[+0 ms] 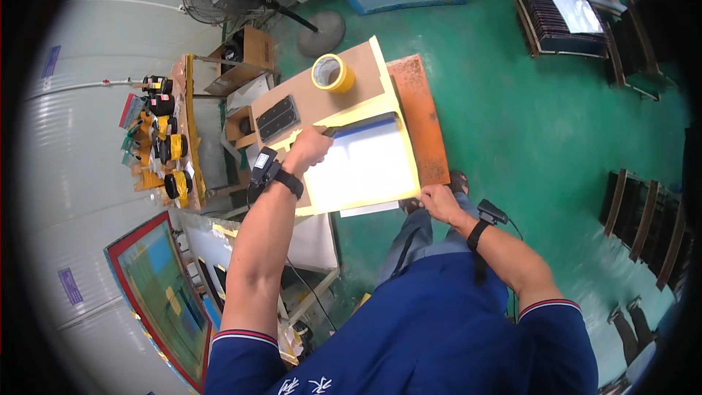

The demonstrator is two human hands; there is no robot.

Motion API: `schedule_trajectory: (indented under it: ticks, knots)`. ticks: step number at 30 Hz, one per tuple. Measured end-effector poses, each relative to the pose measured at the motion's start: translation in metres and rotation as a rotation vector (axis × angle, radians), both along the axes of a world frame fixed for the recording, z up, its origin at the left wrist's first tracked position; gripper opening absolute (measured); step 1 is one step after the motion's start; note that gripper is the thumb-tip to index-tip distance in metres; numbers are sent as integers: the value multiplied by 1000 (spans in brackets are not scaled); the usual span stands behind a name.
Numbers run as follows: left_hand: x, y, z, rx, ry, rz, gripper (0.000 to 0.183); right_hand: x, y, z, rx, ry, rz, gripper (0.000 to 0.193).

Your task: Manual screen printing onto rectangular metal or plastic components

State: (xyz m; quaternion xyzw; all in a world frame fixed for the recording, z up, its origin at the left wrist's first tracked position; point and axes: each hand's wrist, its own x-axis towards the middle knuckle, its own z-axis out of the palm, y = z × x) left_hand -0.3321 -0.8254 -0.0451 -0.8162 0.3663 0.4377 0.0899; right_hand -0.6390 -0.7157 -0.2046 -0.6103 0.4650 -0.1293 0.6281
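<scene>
On a brown board [292,102] lies a glossy white sheet [365,168] framed by yellow tape [409,153], with a dark blue strip [369,126] along its far edge. My left hand [313,146] is closed at the sheet's far left corner. A small dark tool [331,132] sticks out of its fingers toward the strip; its kind is hard to make out. At the near right corner, my right hand [439,203] pinches the end of the yellow tape. Beyond the sheet stands a yellow tape roll [344,77], and left of it lies a dark grey rectangular plate [278,118].
An orange, worn tabletop [423,117] juts out right of the board. A standing fan [322,33] and a cardboard box [252,58] are behind. Several tape rolls hang on the left rack [191,132]. A red-edged frame [121,263] leans at lower left.
</scene>
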Motion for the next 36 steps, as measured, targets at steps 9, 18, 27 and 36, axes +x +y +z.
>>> schedule_trajectory:
  ticks: [9,18,27,36]
  knots:
    - [-51,146,-16,-210,-96,-162,51,-12,-4,4,68,48,0,32]
    - [16,84,-48,-360,-155,-286,43,6,-2,10,66,-34,53,31]
    - [-18,99,-48,-449,-177,-271,45,-17,-11,2,12,-20,62,30]
    - [-18,203,-17,-332,-71,-237,56,7,8,-18,-50,-56,36,28]
